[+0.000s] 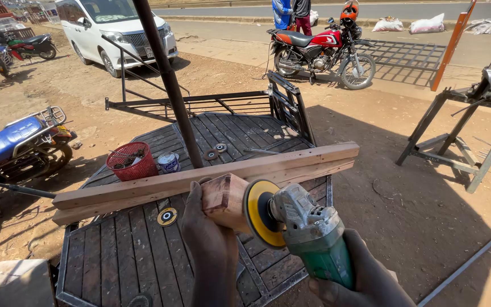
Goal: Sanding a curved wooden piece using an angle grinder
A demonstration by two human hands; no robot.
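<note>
1. The left hand (pixel 208 244) is clamped around a short wooden block (pixel 225 200), fingers wrapped over its near end, holding it up just in front of the long timber planks (pixel 211 179) that lie across the dark metal gate panel (pixel 115 256).
2. The right hand (pixel 365 278) is closed around the green body of an angle grinder (pixel 308 233), whose yellow sanding disc (pixel 259 213) sits flat against the block's end face.
3. Judged from this, the sanding goes best with the disc kept square to the face, pressure light, and the block gripped well back so the fingers stay away from the disc rim.
4. A slip is the likely risk, since the block is held in the air with no rest under it.
5. Farthest left of the containers, a red mesh basket (pixel 132 162) stands on the panel, holding dark scraps.
6. Just beside it to the right sits a small round tin (pixel 169 162) with a white and blue label.
7. Spare discs (pixel 167 216) lie loose on the panel, one with a yellow centre label.
8. Far right at the top, white filled sacks (pixel 427 24) rest by the roadside.
</note>
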